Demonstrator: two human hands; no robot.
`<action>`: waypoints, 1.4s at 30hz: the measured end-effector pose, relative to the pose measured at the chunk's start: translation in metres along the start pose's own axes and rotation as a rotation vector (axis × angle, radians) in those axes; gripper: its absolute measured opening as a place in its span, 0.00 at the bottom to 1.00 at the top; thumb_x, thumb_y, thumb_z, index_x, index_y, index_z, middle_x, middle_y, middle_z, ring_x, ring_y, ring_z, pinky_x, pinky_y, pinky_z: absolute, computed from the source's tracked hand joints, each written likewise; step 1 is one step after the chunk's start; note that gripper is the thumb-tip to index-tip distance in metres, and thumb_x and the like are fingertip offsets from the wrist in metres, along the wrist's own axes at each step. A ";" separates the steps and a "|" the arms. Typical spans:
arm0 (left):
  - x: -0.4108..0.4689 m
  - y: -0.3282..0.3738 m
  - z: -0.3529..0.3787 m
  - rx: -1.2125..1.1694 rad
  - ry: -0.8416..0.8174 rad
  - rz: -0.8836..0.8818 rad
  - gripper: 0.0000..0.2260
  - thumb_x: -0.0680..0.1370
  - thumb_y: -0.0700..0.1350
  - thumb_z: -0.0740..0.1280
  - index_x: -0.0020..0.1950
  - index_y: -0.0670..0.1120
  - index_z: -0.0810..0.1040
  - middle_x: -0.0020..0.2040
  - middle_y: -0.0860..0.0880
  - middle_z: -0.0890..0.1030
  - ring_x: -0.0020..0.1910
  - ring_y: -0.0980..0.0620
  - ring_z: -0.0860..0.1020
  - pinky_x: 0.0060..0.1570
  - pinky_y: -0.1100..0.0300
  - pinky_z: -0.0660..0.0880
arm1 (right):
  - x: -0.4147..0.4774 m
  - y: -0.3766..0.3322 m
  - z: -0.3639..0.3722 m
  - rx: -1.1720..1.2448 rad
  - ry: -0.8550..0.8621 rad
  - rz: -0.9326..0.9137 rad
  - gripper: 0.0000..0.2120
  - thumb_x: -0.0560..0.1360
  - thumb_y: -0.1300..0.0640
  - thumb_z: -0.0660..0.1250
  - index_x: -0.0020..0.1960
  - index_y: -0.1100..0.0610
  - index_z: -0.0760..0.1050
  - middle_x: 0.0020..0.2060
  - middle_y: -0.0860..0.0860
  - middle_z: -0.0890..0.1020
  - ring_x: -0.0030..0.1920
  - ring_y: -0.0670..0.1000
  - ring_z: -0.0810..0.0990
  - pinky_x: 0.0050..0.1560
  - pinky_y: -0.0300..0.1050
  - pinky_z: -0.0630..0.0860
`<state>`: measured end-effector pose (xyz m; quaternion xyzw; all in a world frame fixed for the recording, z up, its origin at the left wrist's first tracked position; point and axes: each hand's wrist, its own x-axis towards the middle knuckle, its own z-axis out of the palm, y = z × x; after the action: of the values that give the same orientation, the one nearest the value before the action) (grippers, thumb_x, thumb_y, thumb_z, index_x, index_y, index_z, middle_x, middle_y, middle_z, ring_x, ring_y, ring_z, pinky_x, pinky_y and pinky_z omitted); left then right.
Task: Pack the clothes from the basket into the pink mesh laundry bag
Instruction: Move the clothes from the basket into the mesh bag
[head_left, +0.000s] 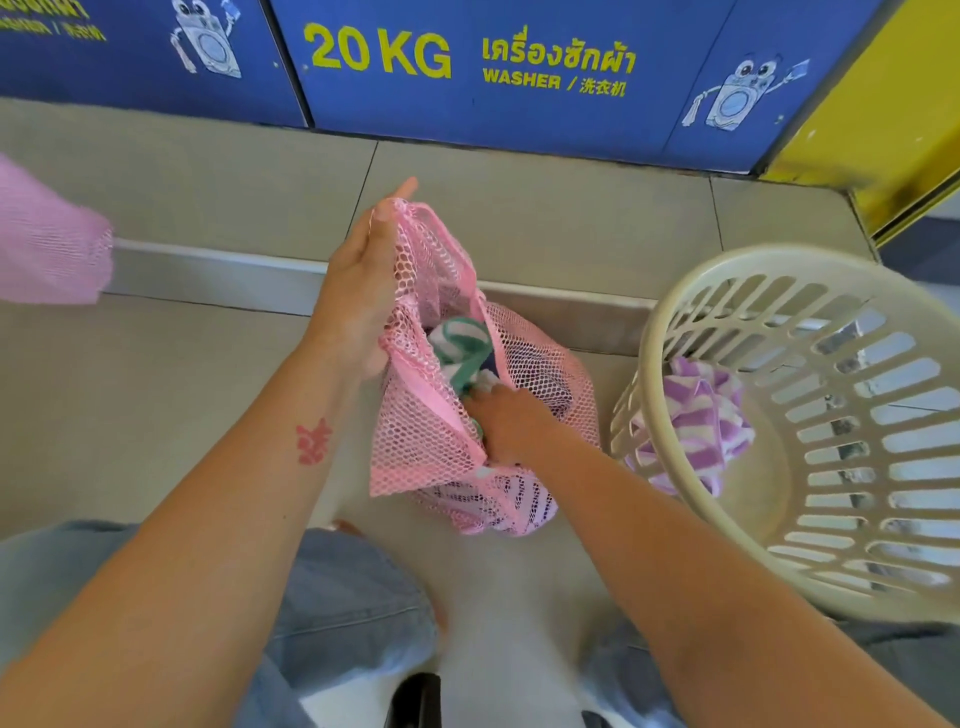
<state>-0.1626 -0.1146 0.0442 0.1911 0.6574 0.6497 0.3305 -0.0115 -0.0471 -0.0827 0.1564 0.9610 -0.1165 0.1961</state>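
The pink mesh laundry bag (434, 441) stands on the tiled floor in the middle of the view. My left hand (358, 291) grips its upper rim and holds the mouth up and apart. My right hand (506, 423) reaches into the mouth, fingers closed on a green and white striped cloth (460, 348) that sits inside. Darker and striped clothes show through the mesh lower down. To the right, the cream slatted basket (810, 431) lies tilted toward me, with a purple and white striped cloth (696, 421) in it.
Blue washer fronts (493, 73) marked 20 KG line the back, with a yellow panel (883, 114) at right. A second pink mesh piece (47, 239) lies at the left edge. A metal floor strip (218, 270) runs behind the bag. My jeans-clad knees (337, 613) are below.
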 end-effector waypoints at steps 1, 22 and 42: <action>0.000 0.002 0.000 0.001 0.005 -0.002 0.12 0.83 0.59 0.58 0.59 0.67 0.81 0.69 0.53 0.78 0.67 0.52 0.78 0.68 0.46 0.75 | 0.002 0.004 -0.001 0.051 0.016 0.030 0.29 0.72 0.55 0.69 0.71 0.49 0.66 0.67 0.54 0.73 0.63 0.59 0.75 0.57 0.57 0.78; -0.020 0.000 0.007 0.117 -0.045 -0.099 0.15 0.85 0.56 0.55 0.65 0.63 0.79 0.64 0.52 0.82 0.59 0.52 0.83 0.57 0.50 0.82 | -0.012 0.024 -0.028 0.408 0.248 0.156 0.35 0.69 0.36 0.70 0.72 0.47 0.67 0.69 0.51 0.72 0.68 0.54 0.70 0.67 0.52 0.71; -0.016 -0.003 0.008 0.136 -0.005 -0.085 0.14 0.85 0.58 0.55 0.61 0.66 0.80 0.67 0.52 0.80 0.63 0.51 0.81 0.64 0.47 0.78 | -0.015 0.022 0.002 0.088 0.175 0.136 0.31 0.80 0.37 0.52 0.79 0.44 0.48 0.79 0.51 0.54 0.79 0.57 0.53 0.77 0.60 0.54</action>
<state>-0.1451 -0.1198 0.0443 0.1865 0.7065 0.5885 0.3460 0.0093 -0.0315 -0.0816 0.2394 0.9555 -0.1308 0.1120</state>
